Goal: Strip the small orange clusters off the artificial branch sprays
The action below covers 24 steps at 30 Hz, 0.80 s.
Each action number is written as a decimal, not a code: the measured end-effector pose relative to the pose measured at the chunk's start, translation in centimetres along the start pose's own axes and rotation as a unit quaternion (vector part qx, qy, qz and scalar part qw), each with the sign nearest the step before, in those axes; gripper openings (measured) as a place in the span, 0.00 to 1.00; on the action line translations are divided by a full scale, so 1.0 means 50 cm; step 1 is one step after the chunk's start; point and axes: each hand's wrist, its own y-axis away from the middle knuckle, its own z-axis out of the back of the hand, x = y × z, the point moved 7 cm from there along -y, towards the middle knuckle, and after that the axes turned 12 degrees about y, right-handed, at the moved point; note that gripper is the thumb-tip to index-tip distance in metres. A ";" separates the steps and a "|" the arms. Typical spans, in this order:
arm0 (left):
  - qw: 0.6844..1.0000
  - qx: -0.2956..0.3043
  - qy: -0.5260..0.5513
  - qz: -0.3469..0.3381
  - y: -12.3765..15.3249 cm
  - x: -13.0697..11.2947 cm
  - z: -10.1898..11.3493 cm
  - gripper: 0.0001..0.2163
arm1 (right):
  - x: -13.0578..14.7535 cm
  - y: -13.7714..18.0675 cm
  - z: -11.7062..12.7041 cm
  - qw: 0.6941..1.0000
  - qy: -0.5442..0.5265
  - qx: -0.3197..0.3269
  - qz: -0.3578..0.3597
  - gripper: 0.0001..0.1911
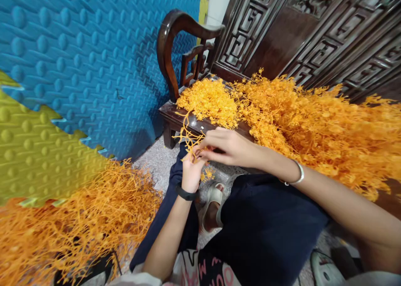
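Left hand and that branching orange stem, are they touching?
Touching. The head view shows the orange stem lying against the bent fingers of the left hand.

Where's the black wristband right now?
In the head view, the black wristband is below centre, around the left wrist, just behind the left hand holding an orange sprig.

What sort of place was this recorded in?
Probably a room in a home, used for handwork: a carved wooden bench, a blue-and-yellow interlocking mat, and heaped orange sprigs on the bench.
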 end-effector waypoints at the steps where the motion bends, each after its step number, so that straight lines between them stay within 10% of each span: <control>1: 1.000 -0.006 -0.010 0.000 0.002 0.004 0.002 0.08 | 0.015 -0.001 -0.005 0.998 0.061 0.004 0.017 0.13; 5: 0.999 0.022 -0.029 0.024 0.004 0.011 -0.011 0.07 | -0.001 0.001 -0.032 0.987 0.154 0.039 -0.008 0.14; 14: 1.000 0.017 -0.016 0.018 0.000 -0.013 -0.012 0.05 | -0.052 0.005 -0.016 0.994 -0.101 0.011 -0.033 0.07; 24: 0.999 -0.015 0.040 0.022 -0.001 -0.018 -0.011 0.14 | -0.114 0.012 -0.018 0.915 -0.341 -0.110 -0.183 0.08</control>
